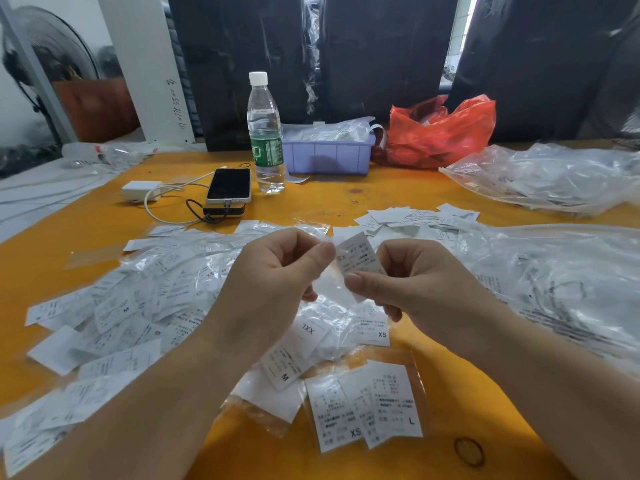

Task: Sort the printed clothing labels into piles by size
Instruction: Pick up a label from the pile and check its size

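Observation:
A white printed label (358, 258) is held up over the middle of the orange table (346, 192). My right hand (426, 282) pinches its lower edge between thumb and fingers. My left hand (273, 271) pinches a thin clear plastic sleeve (327, 289) beside the label. Loose labels lie scattered across the left of the table (114, 313), some marked M, S and XS. Near the front lie an XXL label (310, 330), an M label (285, 368), an XS label (334, 410) and an L label (398, 400).
A water bottle (265, 133), a phone (229, 186) with charger and cable, a purple bin (327, 155) and a red plastic bag (440, 133) stand at the back. Clear bags of labels (554, 271) fill the right side. A rubber band (468, 451) lies at front right.

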Available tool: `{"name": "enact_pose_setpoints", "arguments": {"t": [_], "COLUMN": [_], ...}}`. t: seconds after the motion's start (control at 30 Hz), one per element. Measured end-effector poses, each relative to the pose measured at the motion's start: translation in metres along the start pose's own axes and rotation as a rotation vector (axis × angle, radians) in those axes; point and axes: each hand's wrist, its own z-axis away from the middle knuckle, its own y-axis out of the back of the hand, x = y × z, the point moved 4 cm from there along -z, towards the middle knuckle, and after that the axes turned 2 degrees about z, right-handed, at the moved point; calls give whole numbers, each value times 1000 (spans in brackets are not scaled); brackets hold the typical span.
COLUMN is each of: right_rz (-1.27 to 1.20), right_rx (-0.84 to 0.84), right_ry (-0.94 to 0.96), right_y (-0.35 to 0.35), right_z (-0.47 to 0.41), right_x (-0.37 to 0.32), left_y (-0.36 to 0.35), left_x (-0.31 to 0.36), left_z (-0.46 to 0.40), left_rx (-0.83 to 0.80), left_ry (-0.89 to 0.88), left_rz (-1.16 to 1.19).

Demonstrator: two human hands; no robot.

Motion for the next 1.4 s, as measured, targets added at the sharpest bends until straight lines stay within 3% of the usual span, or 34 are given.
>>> {"name": "enact_pose_setpoints", "arguments": {"t": [0.23, 0.4, 0.53, 0.87, 1.03, 1.4], "right_rz": [-37, -48, -22, -205, -264, -67], "right_rx": [-58, 12, 56, 62, 51, 136], "right_ry": [6, -25, -15, 57, 60, 154], "right_y": [1, 6, 5, 7, 5, 3], "right_z": [2, 0, 1, 6, 6, 7], "right_x": [-6, 1, -4, -21, -19, -15], "left_y": [-1, -6, -13, -1, -2, -11], "left_x": [-1, 5, 7, 3, 5, 7], "left_z": [-1, 0, 4, 0, 0, 5], "left_rx": [32, -146, -243, -70, -75, -93], "left_ry": [81, 133, 114, 180, 167, 135], "left_rz": [125, 259, 120, 314, 343, 307]}}
